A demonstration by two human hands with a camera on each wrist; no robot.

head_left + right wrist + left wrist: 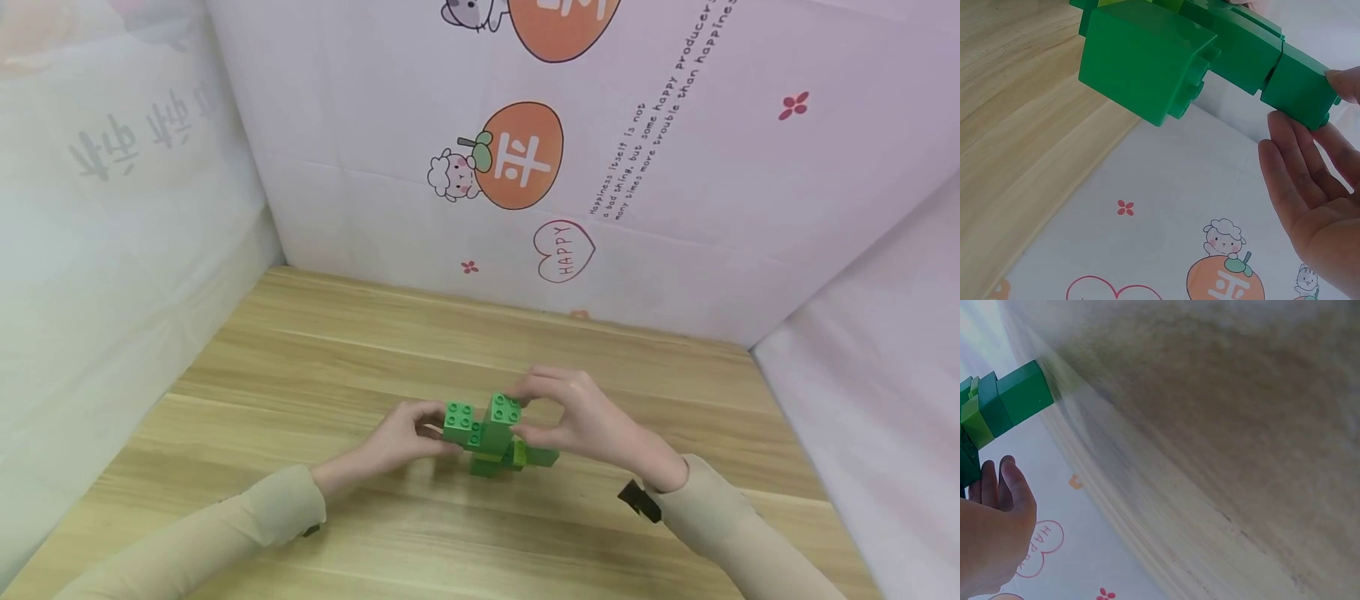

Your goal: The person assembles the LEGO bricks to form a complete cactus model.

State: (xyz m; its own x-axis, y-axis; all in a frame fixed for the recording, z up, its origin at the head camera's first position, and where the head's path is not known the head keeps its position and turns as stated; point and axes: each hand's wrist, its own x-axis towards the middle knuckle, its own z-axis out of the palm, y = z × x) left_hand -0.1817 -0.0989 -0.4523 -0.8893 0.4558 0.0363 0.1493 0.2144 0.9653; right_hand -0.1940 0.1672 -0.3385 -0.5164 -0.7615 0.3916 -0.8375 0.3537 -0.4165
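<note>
An assembly of joined green toy building bricks [495, 433] stands over the middle of the table, with several dark-green bricks and lime-green pieces [975, 422] among them. My left hand [397, 437] grips its left arm, a brick with studs on top [458, 415]. From the right, my right hand [581, 417] pinches the topmost brick [1297, 87] between thumb and fingers. A slight gap shows between that brick and the one beneath it in the right wrist view. Lower down, another green brick [1141, 59] juts out sideways. The left fingertips are partly hidden behind the bricks.
The wood-grain table [337, 333] is bounded by a printed white cloth [360, 192] at the back and by pale cloth walls [112, 250] on both sides. A black strap [640, 501] hangs at the right cuff.
</note>
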